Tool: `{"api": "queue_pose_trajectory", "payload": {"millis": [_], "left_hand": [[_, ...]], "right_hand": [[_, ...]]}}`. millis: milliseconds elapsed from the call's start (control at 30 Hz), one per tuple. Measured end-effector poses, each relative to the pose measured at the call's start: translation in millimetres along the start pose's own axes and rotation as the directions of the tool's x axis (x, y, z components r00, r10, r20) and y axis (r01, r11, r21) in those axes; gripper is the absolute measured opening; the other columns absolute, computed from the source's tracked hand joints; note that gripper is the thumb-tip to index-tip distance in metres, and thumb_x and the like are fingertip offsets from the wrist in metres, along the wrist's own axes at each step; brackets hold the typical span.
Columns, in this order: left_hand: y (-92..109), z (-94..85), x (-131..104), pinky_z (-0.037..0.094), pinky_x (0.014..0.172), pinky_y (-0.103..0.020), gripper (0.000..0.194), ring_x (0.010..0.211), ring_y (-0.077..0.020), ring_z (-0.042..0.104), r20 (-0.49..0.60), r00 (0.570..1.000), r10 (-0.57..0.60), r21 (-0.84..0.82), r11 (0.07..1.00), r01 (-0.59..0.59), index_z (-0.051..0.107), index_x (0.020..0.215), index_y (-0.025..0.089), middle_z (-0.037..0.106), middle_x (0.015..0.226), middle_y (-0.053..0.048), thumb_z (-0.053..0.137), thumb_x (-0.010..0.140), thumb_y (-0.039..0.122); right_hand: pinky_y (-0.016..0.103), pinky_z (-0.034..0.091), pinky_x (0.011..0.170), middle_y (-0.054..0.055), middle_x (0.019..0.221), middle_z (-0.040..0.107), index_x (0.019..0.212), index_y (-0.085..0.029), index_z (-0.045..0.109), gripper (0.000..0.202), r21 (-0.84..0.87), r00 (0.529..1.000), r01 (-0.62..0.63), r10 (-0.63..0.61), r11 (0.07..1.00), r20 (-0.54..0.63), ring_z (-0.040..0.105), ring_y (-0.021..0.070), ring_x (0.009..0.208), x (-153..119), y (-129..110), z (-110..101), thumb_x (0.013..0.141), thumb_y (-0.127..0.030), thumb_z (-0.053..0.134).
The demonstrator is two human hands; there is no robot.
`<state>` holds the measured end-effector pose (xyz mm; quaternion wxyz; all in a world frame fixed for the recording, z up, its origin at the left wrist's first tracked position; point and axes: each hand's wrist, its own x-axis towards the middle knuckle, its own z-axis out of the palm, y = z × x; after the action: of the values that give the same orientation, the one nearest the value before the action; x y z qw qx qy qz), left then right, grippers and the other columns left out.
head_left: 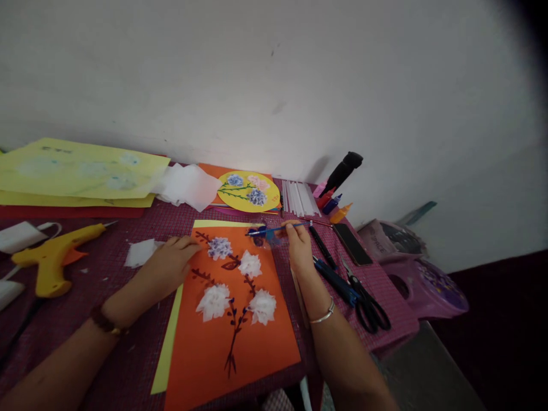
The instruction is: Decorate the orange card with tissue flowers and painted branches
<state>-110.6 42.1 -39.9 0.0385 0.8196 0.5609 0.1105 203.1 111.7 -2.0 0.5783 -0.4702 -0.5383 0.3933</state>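
Note:
An orange sheet (257, 354) lies on a yellow one (169, 354), with a dark drawn branch and several tissue flowers. One flower (220, 248) at the upper left is tinted blue-purple; others, like the lower left one (214, 302), are white. My right hand (300, 251) pinches a blue paintbrush (280, 228), its tip over a small clear palette (269, 238) with dark blue paint at the sheet's top right. My left hand (173, 260) rests at the sheet's upper left edge, fingers apart and holding nothing.
A yellow glue gun (51, 260) and white tissue pieces (186, 185) lie left. Behind stands a yellow oval card (240, 200) with flowers. To the right are glue sticks (299, 198), paint bottles (331, 204), a phone (352, 244), black scissors (370, 308) and a pink stool (428, 285).

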Motion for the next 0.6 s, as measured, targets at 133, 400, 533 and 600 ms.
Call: {"api": "queue_pose_trajectory", "payload": {"millis": [133, 400, 533, 600], "left_hand": [[-9.9, 10.2, -1.5, 0.047, 0.101, -0.049, 0.047, 0.112, -0.032, 0.06, -0.049, 0.998, 0.042, 0.025, 0.999, -0.04, 0.068, 0.121, 0.014, 0.066, 0.127, -0.016, 0.04, 0.083, 0.011], [-11.3, 7.6, 0.0, 0.048, 0.101, -0.047, 0.047, 0.112, -0.0306, 0.061, -0.057, 0.998, 0.037, 0.032, 0.999, -0.035, 0.069, 0.119, 0.016, 0.068, 0.125, -0.014, 0.042, 0.081, 0.012], [2.0, -6.3, 0.6, 0.047, 0.103, -0.044, 0.047, 0.114, -0.0283, 0.061, -0.001, 1.0, -0.013, 0.03, 0.999, 0.013, 0.069, 0.12, 0.017, 0.068, 0.128, -0.012, 0.043, 0.081, 0.009], [4.5, -8.9, 1.0, 0.048, 0.103, -0.044, 0.049, 0.114, -0.0283, 0.061, 0.004, 1.0, -0.019, 0.022, 1.0, 0.019, 0.069, 0.12, 0.016, 0.067, 0.128, -0.012, 0.042, 0.08, 0.007]], "right_hand": [[0.032, 0.052, 0.066, -0.002, 0.065, 0.066, 0.084, -0.024, 0.057, 0.023, -0.136, 0.994, 0.064, -0.075, 0.989, -0.077, 0.064, 0.0183, 0.063, 10.3, -3.3, -20.0, 0.088, -0.045, 0.051], [0.031, 0.046, 0.064, -0.002, 0.065, 0.066, 0.083, -0.025, 0.057, 0.02, -0.346, 0.987, 0.155, -0.161, 0.926, 0.01, 0.062, 0.0187, 0.063, 11.2, 2.1, -26.2, 0.092, -0.041, 0.048], [0.032, 0.046, 0.065, 0.001, 0.068, 0.069, 0.086, -0.024, 0.061, 0.019, -0.44, 0.979, 0.204, -0.186, 0.875, 0.084, 0.064, 0.0204, 0.065, 10.5, 4.9, -26.9, 0.093, -0.038, 0.05], [0.032, 0.045, 0.065, 0.002, 0.069, 0.07, 0.088, -0.023, 0.062, 0.02, -0.498, 0.973, 0.228, -0.211, 0.837, 0.091, 0.064, 0.0213, 0.065, 11.0, 2.8, -28.6, 0.094, -0.037, 0.048]]}}
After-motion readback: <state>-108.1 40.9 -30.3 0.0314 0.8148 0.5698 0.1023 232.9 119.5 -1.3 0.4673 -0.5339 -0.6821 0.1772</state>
